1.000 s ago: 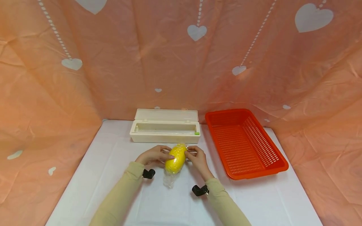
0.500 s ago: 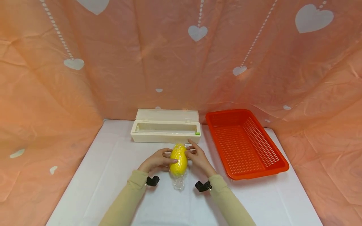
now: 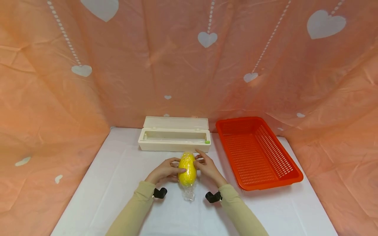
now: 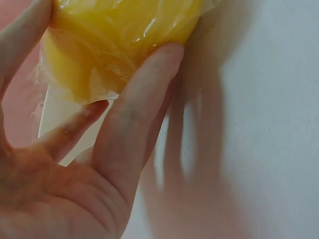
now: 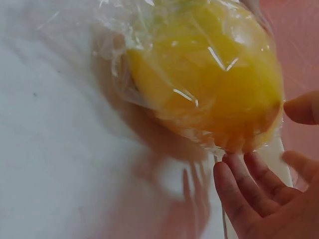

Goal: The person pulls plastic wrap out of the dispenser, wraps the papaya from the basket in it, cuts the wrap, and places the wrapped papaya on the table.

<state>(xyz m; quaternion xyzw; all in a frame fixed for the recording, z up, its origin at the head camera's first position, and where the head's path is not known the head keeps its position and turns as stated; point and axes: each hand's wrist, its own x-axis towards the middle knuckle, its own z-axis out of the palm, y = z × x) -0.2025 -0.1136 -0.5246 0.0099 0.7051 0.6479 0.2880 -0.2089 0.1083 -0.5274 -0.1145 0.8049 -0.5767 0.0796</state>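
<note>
A yellow oval, fruit-like thing in clear plastic wrap is held over the table between two hands. Its wrap hangs in a crumpled tail at the near end. My left hand grips it from the left, thumb across its front and fingers behind. On the other side my right hand holds it by thumb and fingertips, the index finger raised off it. Close up in the right wrist view, the fingertips meet the loose film under the wrapped yellow thing.
Behind the hands stands a long cream dispenser box, its lid raised and a green piece at the right end. An orange-red perforated basket is at the right. A heart-patterned cloth surrounds the white table.
The wrapped yellow thing has turned from a slant to nearly straight and shifted slightly right, with the left hand moving along. The right index finger has lifted off it.
</note>
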